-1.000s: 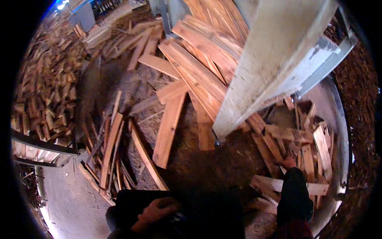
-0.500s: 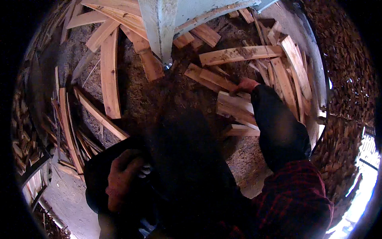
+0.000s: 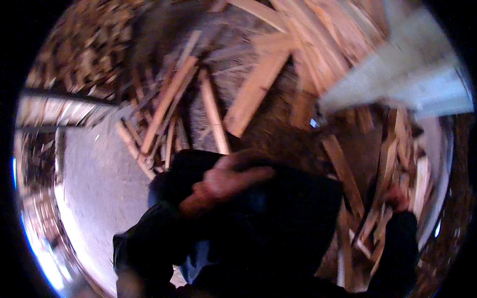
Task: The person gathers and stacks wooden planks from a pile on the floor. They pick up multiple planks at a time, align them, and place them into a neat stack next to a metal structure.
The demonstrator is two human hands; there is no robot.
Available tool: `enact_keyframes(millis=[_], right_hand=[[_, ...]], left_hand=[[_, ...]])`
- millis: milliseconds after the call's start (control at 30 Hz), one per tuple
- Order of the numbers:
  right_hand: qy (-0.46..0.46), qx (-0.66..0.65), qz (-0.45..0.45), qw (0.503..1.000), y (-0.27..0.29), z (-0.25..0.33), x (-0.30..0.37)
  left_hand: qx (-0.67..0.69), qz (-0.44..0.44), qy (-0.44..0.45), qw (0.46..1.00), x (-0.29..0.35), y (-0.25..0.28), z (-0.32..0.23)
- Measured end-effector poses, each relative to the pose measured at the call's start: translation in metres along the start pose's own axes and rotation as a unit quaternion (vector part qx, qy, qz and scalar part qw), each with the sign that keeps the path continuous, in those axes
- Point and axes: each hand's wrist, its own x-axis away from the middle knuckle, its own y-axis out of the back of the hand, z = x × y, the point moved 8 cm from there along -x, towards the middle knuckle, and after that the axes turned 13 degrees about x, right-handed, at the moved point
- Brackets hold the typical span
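Observation:
My left hand [image 3: 233, 176] is over the dark cloth covering my lap [image 3: 278, 213], fingers stretched out and nothing seen in them. Farther right, my right hand [image 3: 397, 197] reaches down among loose wood pieces, its sleeve coming up from the lower edge. Motion blurs its fingers, so whether it grips a piece is unclear. Just left of it a long wood piece [image 3: 382, 184] slants downward. Another flat wood piece [image 3: 345, 171] lies between that one and my lap.
A pale blue-grey metal stand [image 3: 392, 74] rises at the upper right, with long planks [image 3: 318, 44] beside it. Ahead of my lap lies a broad plank [image 3: 258, 89]. Narrow strips [image 3: 169, 104] are heaped at left, near the pale floor [image 3: 99, 188]. Stacked wood [image 3: 89, 39] fills the far left.
The view has swung left, so the metal stand and wood appear farther right. My left hand's fingers, curled before, are now stretched out. My right hand is still among the wood pieces.

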Motion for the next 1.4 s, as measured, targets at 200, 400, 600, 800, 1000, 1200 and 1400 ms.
enact_keyframes(millis=[200, 400, 600, 800, 1000, 1200, 1400], right_hand=[[0.018, 0.307, 0.141, 0.941, -0.141, 0.075, -0.037], [0.245, 0.288, 0.149, 0.914, -0.194, 0.239, -0.089], [0.331, -0.02, 0.166, 0.929, -0.276, 0.401, -0.101], [0.411, -0.134, 0.16, 0.888, -0.355, 0.467, -0.119], [0.43, -0.123, 0.082, 0.891, -0.351, 0.496, -0.114], [0.364, 0.119, 0.095, 0.919, -0.344, 0.359, -0.125], [0.132, 0.056, 0.14, 0.98, -0.314, 0.251, -0.185]], left_hand=[[0.046, 0.037, -0.088, 0.994, 0.002, 0.008, -0.026], [0.009, -0.007, -0.049, 0.999, -0.011, 0.023, -0.033], [-0.21, -0.17, -0.089, 0.959, -0.027, 0.069, -0.007], [0.242, -0.213, -0.149, 0.935, 0.002, 0.143, -0.018], [-0.002, -0.38, -0.262, 0.887, 0.087, 0.198, -0.049], [-0.003, -0.437, -0.164, 0.884, 0.183, 0.288, -0.01], [-0.034, -0.417, -0.142, 0.897, 0.114, 0.358, -0.001]])
